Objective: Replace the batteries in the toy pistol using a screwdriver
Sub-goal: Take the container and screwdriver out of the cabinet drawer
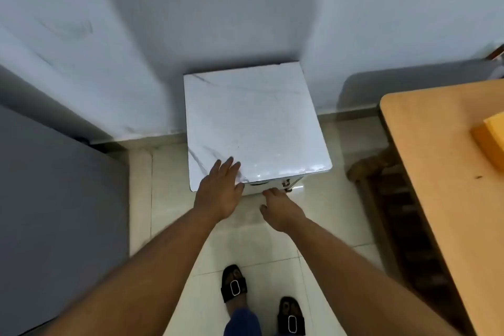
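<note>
No toy pistol, batteries or screwdriver are in view. A small white cabinet with a marble-patterned top (253, 120) stands against the wall in front of me. My left hand (219, 191) lies flat on the cabinet's near left corner, fingers spread and holding nothing. My right hand (279, 206) reaches under the top's front edge at the drawer front (266, 185), fingers curled downward. I cannot tell whether it grips anything. A small metal lock or knob (286, 183) sits on the drawer front just right of that hand.
A wooden table (447, 172) fills the right side, with a yellow object (491, 136) on it and a wooden chair (381, 188) tucked under. A grey surface (54, 213) fills the left. My feet in black sandals (234, 284) stand on pale floor tiles.
</note>
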